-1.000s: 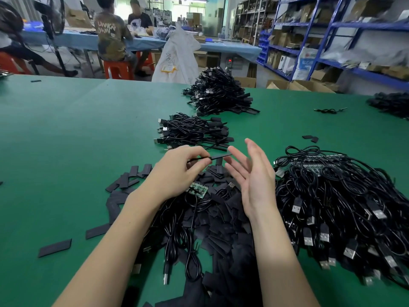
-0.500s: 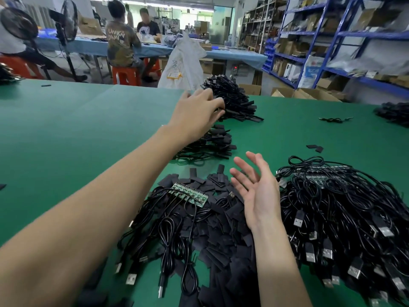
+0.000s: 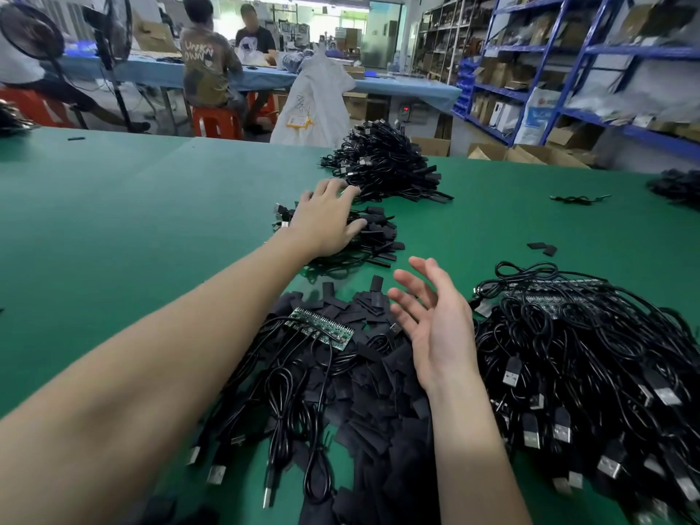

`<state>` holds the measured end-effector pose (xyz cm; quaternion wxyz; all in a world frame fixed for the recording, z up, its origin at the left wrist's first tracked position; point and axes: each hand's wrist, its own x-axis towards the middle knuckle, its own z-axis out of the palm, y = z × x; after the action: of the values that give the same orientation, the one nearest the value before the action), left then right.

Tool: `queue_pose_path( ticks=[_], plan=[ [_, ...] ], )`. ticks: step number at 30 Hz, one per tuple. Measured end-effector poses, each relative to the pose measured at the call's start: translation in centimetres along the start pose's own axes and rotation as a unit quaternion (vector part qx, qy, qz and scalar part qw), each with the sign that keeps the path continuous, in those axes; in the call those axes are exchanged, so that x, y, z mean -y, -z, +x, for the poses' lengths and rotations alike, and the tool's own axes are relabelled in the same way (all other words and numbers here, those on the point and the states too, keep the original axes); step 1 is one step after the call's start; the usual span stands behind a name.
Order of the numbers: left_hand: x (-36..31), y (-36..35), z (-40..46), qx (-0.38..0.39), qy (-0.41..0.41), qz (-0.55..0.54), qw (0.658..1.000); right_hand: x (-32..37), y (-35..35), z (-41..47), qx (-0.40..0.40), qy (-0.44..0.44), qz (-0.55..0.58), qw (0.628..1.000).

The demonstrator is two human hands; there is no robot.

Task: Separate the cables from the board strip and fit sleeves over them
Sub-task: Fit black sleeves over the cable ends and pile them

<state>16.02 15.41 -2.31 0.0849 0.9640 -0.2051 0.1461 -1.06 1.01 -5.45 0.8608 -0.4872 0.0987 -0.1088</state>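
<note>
Green felt worktable [image 3: 113, 229], workshop shelving behind. Left hand [image 3: 325, 221] lay spread, fingers loose, on small heap of sleeved black cables [image 3: 375, 236]. Right hand [image 3: 435, 327] empty, palm up. Green board strip [image 3: 322, 328] lay on black flat sleeves [image 3: 378, 418]; snagged cables could drag it off.

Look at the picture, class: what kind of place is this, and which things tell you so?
Probably a small electronics assembly workshop. Heaps of black USB cables cover a green work table, a green board strip lies among cut sleeves, and blue stock shelves line the wall.
</note>
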Motion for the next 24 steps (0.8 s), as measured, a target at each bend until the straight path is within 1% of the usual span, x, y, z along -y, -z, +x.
queue_pose_path(
  ticks=[2, 4, 6, 7, 8, 9, 11, 12, 13, 14, 15, 16, 17, 18, 20, 21, 22, 24],
  plan=[
    [-0.7, 1.0, -2.9, -0.039, 0.018, -0.07, 0.997, 0.1, 0.0, 0.1, 0.002, -0.002, -0.016, 1.0],
    [-1.2, 1.4, -6.0, -0.059, 0.043, -0.132, 0.989, 0.1, 0.1, 0.2, 0.013, -0.001, -0.062, 0.998],
    [-1.6, 1.3, -9.1, -0.049, 0.057, -0.17, 0.983, 0.0, 0.1, 0.4, 0.033, 0.015, -0.17, 0.985],
    [-1.8, 1.1, -10.3, -0.041, 0.06, -0.181, 0.981, -0.1, 0.0, 0.5, 0.043, 0.037, -0.256, 0.965],
    [-1.8, 0.9, -11.3, -0.035, 0.064, -0.19, 0.979, -0.3, 0.0, 0.7, 0.056, 0.066, -0.357, 0.93],
    [-1.8, 0.7, -12.1, -0.034, 0.066, -0.193, 0.978, -0.5, 0.0, 0.8, 0.074, 0.096, -0.461, 0.879],
    [-1.8, 0.5, -12.7, -0.03, 0.066, -0.185, 0.98, -1.0, -0.4, 0.6, 0.104, 0.114, -0.639, 0.754],
    [-1.7, 0.4, -12.9, -0.025, 0.065, -0.177, 0.982, -1.2, -0.8, 0.5, 0.119, 0.105, -0.687, 0.709],
    [-1.6, 0.4, -12.9, -0.022, 0.065, -0.171, 0.983, -1.5, -1.1, 0.3, 0.131, 0.091, -0.714, 0.682],
    [-1.4, 0.4, -13.0, -0.022, 0.066, -0.173, 0.983, -1.6, -1.3, 0.2, 0.138, 0.079, -0.728, 0.667],
    [-1.2, 0.5, -13.0, -0.02, 0.068, -0.182, 0.981, -1.8, -1.4, 0.2, 0.145, 0.073, -0.734, 0.66],
    [-0.9, 0.5, -13.0, -0.013, 0.07, -0.197, 0.978, -1.8, -1.5, 0.2, 0.15, 0.072, -0.733, 0.66],
    [-0.7, 0.6, -13.1, 0.0, 0.069, -0.215, 0.974, -1.7, -1.5, 0.3, 0.155, 0.075, -0.722, 0.67],
    [-0.6, 0.6, -13.2, 0.015, 0.066, -0.233, 0.97, -1.6, -1.4, 0.4, 0.159, 0.077, -0.697, 0.695],
    [-0.4, 0.9, -13.2, 0.044, 0.068, -0.277, 0.958, -1.2, -1.4, 0.5, 0.169, 0.064, -0.613, 0.769],
    [-0.3, 1.2, -13.1, 0.053, 0.078, -0.31, 0.946, -0.9, -1.3, 0.5, 0.18, 0.05, -0.56, 0.807],
    [-0.1, 1.6, -13.2, 0.058, 0.092, -0.353, 0.929, -0.6, -1.1, 0.4, 0.193, 0.035, -0.51, 0.838],
    [0.4, 2.2, -13.4, 0.07, 0.122, -0.44, 0.887, 0.0, -0.7, 0.2, 0.212, 0.009, -0.427, 0.879]
  ],
)
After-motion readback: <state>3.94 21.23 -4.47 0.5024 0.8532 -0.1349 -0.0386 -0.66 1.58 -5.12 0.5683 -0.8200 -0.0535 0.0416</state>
